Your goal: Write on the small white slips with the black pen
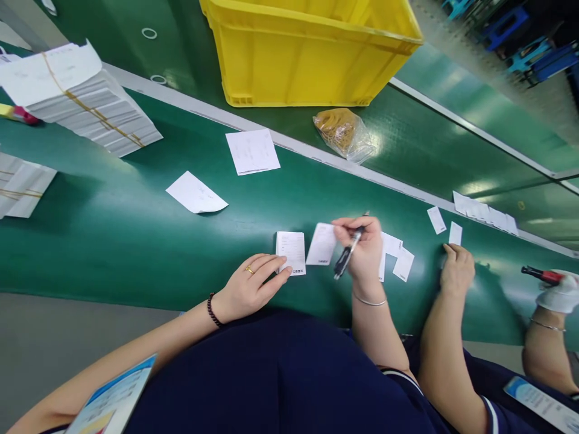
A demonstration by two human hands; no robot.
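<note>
My left hand (253, 283), wearing a ring and a dark bead bracelet, rests its outstretched fingers on the left edge of a small stack of printed white cards (293, 248). Just right of that stack, my right hand (365, 250) pinches a single white card (322, 244) by its upper right corner. A black and clear pen (346, 259) is also in this hand, its dark end pointing down to the left. Several white cards (404, 264) lie on the green table just right of my right hand, partly hidden behind it.
Rubber-banded paper stacks (104, 108) stand at left. Two loose paper pieces (253, 152) lie ahead. A yellow crate (307, 60) and a bag of rubber bands (341, 132) are beyond the pale strip. At right, a co-worker's hand (456, 268) touches a card; their gloved hand (561, 294) holds a red-and-black tool.
</note>
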